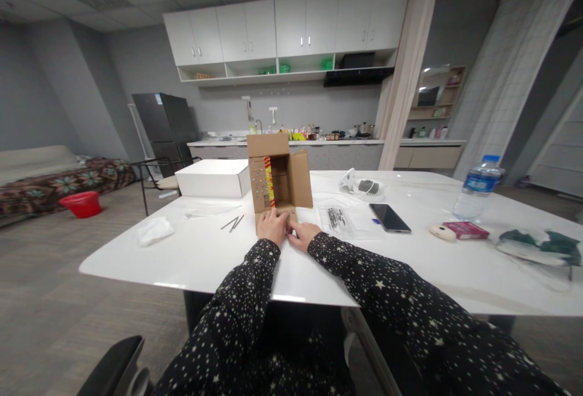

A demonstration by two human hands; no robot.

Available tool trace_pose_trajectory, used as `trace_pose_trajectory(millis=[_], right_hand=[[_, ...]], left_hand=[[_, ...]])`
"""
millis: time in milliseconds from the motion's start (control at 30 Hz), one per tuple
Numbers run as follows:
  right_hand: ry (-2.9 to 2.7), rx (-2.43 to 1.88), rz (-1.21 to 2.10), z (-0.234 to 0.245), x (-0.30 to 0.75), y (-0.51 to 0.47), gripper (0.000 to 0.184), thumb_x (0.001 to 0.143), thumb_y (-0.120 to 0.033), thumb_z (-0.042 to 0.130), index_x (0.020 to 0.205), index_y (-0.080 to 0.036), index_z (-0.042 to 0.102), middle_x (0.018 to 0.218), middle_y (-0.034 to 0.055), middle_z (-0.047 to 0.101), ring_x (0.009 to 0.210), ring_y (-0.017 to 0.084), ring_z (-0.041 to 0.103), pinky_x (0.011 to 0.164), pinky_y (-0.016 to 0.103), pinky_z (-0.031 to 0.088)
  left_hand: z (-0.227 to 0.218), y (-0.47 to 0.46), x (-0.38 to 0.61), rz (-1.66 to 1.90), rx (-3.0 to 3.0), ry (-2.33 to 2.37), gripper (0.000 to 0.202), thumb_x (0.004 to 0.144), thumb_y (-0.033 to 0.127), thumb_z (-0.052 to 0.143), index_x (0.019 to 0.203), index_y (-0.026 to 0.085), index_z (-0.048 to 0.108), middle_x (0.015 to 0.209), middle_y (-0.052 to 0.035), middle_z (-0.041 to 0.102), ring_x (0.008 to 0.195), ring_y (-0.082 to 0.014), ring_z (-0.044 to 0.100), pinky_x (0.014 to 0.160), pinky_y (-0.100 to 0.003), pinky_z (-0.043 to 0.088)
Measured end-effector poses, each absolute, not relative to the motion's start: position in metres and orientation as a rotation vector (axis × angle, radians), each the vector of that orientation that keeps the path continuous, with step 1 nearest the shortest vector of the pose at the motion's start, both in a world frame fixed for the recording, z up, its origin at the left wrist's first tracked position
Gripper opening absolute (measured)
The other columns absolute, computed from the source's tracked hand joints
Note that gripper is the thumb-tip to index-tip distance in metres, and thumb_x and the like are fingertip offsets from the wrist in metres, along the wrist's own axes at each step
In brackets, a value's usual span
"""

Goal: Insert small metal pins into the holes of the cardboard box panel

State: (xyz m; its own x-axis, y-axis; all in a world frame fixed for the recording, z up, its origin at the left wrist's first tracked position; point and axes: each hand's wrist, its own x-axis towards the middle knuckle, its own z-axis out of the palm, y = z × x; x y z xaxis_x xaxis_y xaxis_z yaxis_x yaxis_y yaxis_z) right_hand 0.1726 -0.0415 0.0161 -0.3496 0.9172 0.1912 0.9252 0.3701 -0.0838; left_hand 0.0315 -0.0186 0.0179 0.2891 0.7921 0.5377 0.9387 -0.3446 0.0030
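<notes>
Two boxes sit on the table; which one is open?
The brown cardboard box under both hands, lying on its side with flaps spread toward the person. The white box to its left is closed.

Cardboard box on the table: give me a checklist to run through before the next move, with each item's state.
1. Cardboard box lies on its side, opening toward the person, flaps spread: ok.
2. Left hand rests on the bottom flap: ok.
3. Right hand touches the same flap: ok.
4. Box contents: a red and yellow item shows inside; the rest cannot tell.
5. Phone lies apart from the box: ok.
6. Water bottle stands upright, cap on, well away from both hands: ok.
</notes>
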Motion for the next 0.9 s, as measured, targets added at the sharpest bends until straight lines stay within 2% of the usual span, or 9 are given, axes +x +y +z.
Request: trace_pose_trajectory(millis=[300,600,900], right_hand=[[-2.415,-1.672,-0.052,0.0145,0.1719,-0.0408,0.03,0.086,-0.044,0.039,0.104,-0.026,0.055,0.09,0.0028,0.066,0.078,0.018,0.059,0.064,0.027,0.036],[-2.426,-1.669,-0.065,0.0144,0.172,-0.0411,0.031,0.087,-0.044,0.038,0.105,-0.026,0.055,0.09,0.0031,0.066,0.077,0.018,0.059,0.064,0.027,0.035],[-2.433,-1.655,-0.07,0.0159,0.1716,-0.0415,0.031,0.087,-0.044,0.038,0.105,-0.025,0.054,0.091,0.0034,0.066,0.078,0.019,0.06,0.064,0.027,0.035]], left_hand=[[0.0171,-0.0202,0.0321,-0.666,-2.263,-1.562,0.029,0.086,0.026,0.042,0.106,0.029,0.062,0.099,-0.0076,0.056,0.096,-0.0225,0.052,0.084,-0.036,0.033],[0.0206,-0.0246,0.0321,-0.68,-2.222,-1.606,0.027,0.086,0.024,0.043,0.106,0.027,0.062,0.1,-0.0069,0.057,0.095,-0.0215,0.053,0.083,-0.036,0.033],[0.0135,-0.0167,0.031,-0.665,-2.278,-1.516,0.026,0.087,0.028,0.042,0.101,0.027,0.063,0.096,-0.0067,0.058,0.094,-0.0221,0.054,0.082,-0.036,0.034]])
